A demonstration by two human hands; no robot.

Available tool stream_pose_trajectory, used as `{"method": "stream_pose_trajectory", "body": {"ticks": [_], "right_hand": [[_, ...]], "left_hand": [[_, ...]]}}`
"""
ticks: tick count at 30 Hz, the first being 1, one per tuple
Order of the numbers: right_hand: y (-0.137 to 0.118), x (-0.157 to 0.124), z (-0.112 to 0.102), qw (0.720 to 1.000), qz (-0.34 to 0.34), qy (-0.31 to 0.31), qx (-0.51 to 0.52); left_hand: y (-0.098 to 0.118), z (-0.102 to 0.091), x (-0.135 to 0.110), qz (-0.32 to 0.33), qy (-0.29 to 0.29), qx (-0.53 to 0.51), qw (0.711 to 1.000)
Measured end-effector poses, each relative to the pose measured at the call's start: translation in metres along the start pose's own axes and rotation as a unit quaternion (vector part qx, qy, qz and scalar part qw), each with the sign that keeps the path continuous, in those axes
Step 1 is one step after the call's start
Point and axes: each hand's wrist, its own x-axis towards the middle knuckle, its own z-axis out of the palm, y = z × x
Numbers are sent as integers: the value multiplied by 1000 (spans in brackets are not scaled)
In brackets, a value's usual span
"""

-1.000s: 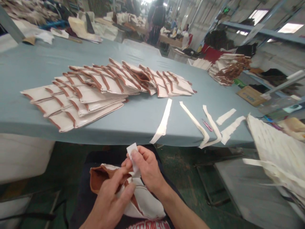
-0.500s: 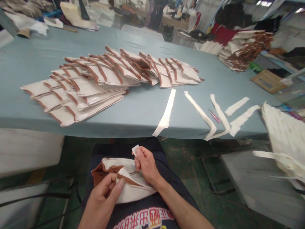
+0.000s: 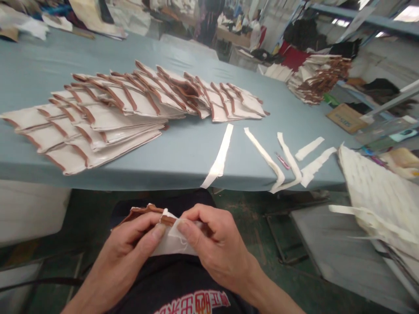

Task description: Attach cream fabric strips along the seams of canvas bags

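A white fabric piece with brown edging (image 3: 163,249) is held up over my lap. My left hand (image 3: 131,244) pinches its brown-edged seam between thumb and finger. Close beside it, my right hand (image 3: 212,240) is closed, its thumb pressing a small white patch (image 3: 176,230) against the brown edge. Loose threads hang below that patch. Much of the fabric is hidden behind both hands.
Overlapping white pieces with brown edges (image 3: 124,98) lie across the blue-grey table (image 3: 183,152). Several white strips (image 3: 220,157) and a small pink tool (image 3: 282,161) rest near its front edge. Farther right are a brown-and-white stack (image 3: 316,78), a cardboard box (image 3: 346,117) and whitish material (image 3: 376,192).
My right hand has come down and left, bringing the small white patch onto the brown edge by my left hand. The fabric is raised and bunched. The view has shifted right.
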Motion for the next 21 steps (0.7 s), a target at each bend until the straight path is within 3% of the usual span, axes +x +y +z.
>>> {"method": "stream_pose_trajectory", "body": {"ticks": [4, 10, 21], "right_hand": [[1, 4, 5, 999, 34, 25, 7], [-5, 8, 5, 997, 38, 67, -6], [-7, 15, 22, 994, 30, 83, -70]], "left_hand": [[2, -1, 7, -19, -25, -63, 997], [-16, 7, 4, -87, -40, -156, 983], [-19, 0, 1, -111, -31, -182, 976]]}}
